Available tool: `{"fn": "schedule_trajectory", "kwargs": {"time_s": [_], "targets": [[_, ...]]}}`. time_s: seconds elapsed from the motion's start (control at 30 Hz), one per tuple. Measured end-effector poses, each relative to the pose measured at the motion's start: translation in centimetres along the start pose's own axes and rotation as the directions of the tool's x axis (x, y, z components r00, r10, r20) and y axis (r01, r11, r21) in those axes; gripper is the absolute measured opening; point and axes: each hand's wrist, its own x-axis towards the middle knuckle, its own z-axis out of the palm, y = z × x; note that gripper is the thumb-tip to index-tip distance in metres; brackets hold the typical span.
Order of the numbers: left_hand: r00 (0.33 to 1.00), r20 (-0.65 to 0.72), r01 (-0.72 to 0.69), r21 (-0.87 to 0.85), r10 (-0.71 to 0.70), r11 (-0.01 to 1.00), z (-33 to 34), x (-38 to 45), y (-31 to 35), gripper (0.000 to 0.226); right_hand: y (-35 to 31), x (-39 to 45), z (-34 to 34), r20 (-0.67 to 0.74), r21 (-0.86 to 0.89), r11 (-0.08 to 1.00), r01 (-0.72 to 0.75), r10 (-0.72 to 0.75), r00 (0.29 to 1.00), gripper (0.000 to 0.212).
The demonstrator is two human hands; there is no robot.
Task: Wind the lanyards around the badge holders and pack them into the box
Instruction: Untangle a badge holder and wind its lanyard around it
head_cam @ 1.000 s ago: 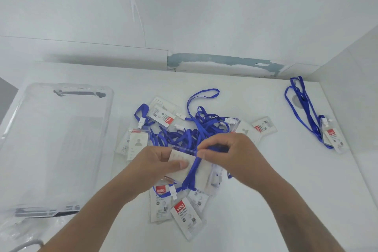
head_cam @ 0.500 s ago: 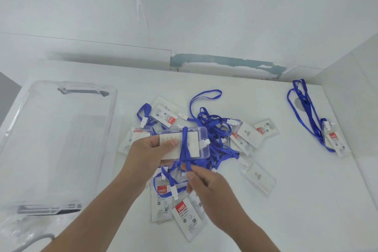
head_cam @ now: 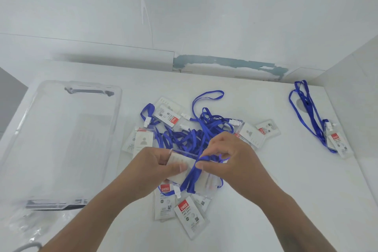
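Note:
My left hand (head_cam: 157, 168) grips the left end of a clear badge holder (head_cam: 201, 178), held flat above the pile. A blue lanyard (head_cam: 190, 178) runs in several turns across the holder's middle. My right hand (head_cam: 229, 161) pinches that lanyard at the holder's top edge. Under and behind my hands lies a tangled pile of blue lanyards (head_cam: 188, 135) with several badge holders, some with red labels (head_cam: 191, 216). The clear plastic box (head_cam: 59, 143) stands open at the left, with nothing visible inside.
A separate badge holder with its blue lanyard (head_cam: 313, 120) lies at the far right beside a white side wall. Crumpled clear plastic bags (head_cam: 26, 225) lie at the near left, in front of the box. A white wall closes the back.
My right hand has come up from under the holder to its top edge, carrying the lanyard over it. The holder has dropped lower and closer to me.

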Motion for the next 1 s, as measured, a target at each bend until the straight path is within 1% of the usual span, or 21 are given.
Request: {"fn": "schedule_trajectory", "kwargs": {"time_s": [0.07, 0.13, 0.2, 0.23, 0.3, 0.33, 0.4, 0.43, 0.5, 0.57, 0.67, 0.7, 0.77, 0.83, 0.9, 1.0], "targets": [[1.000, 0.021, 0.018, -0.045, -0.017, 0.999, -0.4, -0.3, -0.1, 0.008, 0.0, 0.2, 0.4, 0.021, 0.145, 0.986, -0.077, 0.075, 0.997, 0.013], [0.999, 0.037, 0.030, -0.078, -0.027, 0.996, -0.9, -0.7, 0.0, 0.011, 0.0, 0.1, 0.8, 0.060, 0.283, 0.948, -0.148, 0.136, 0.989, 0.015], [0.997, 0.074, 0.040, -0.060, -0.035, 0.997, -1.4, -0.9, 0.1, 0.014, -0.3, 0.1, 1.2, 0.092, 0.354, 0.919, -0.175, 0.152, 0.984, 0.020], [0.995, 0.089, 0.048, -0.037, -0.045, 0.998, -1.5, -1.0, 0.2, 0.014, -0.4, 0.1, 1.2, 0.099, 0.353, 0.918, -0.179, 0.154, 0.983, 0.023], [0.995, 0.080, 0.061, 0.050, -0.065, 0.997, -1.7, -1.1, 0.4, 0.012, -0.9, 0.4, 1.1, 0.120, 0.284, 0.943, -0.171, 0.142, 0.982, 0.026], [0.997, 0.056, 0.045, 0.112, -0.052, 0.993, -1.7, -1.1, 0.6, 0.020, -1.2, 0.6, 1.0, 0.135, 0.229, 0.960, -0.162, 0.134, 0.982, 0.027], [1.000, -0.012, -0.010, 0.241, 0.014, 0.971, -1.4, -1.4, 1.1, 0.034, -2.1, 1.1, 0.9, 0.177, 0.151, 0.979, -0.135, 0.108, 0.978, 0.028], [0.998, -0.036, -0.047, 0.285, 0.060, 0.957, -1.2, -1.5, 1.5, 0.034, -2.6, 1.3, 0.8, 0.198, 0.126, 0.985, -0.121, 0.095, 0.976, 0.028], [0.993, -0.055, -0.084, 0.301, 0.106, 0.950, -1.3, -1.7, 1.9, 0.027, -3.8, 1.9, 0.8, 0.225, 0.078, 0.993, -0.087, 0.068, 0.972, 0.026], [0.994, -0.060, -0.076, 0.250, 0.094, 0.965, -2.1, -1.9, 2.2, 0.021, -4.8, 2.5, 1.0, 0.218, 0.058, 0.997, -0.057, 0.043, 0.975, 0.025], [0.994, -0.069, -0.071, 0.216, 0.088, 0.974, -3.5, -2.2, 2.3, 0.018, -5.3, 2.9, 2.0, 0.188, 0.104, 0.993, -0.062, 0.041, 0.981, 0.024], [0.993, -0.078, -0.068, 0.195, 0.085, 0.978, -4.0, -2.5, 2.2, 0.016, -5.5, 3.1, 2.6, 0.184, 0.132, 0.988, -0.075, 0.050, 0.982, 0.024], [0.991, -0.108, -0.060, 0.150, 0.076, 0.987, -4.6, -2.7, 2.0, 0.014, -5.5, 3.2, 3.2, 0.161, 0.247, 0.964, -0.101, 0.062, 0.985, 0.023], [0.981, -0.178, -0.059, 0.074, 0.071, 0.996, -5.6, -3.1, 1.5, 0.012, -5.8, 3.2, 4.0, 0.118, 0.362, 0.924, -0.119, 0.081, 0.990, 0.024], [0.962, -0.271, -0.051, -0.048, 0.036, 0.998, -6.8, -3.4, 0.9, 0.011, -6.0, 3.2, 4.9, 0.098, 0.389, 0.911, -0.135, 0.104, 0.990, 0.026], [0.930, -0.368, -0.045, -0.170, -0.021, 0.984, -8.6, -3.8, 0.4, 0.010, -6.5, 3.1, 6.5, 0.128, 0.402, 0.902, -0.157, 0.114, 0.985, 0.027]]}}
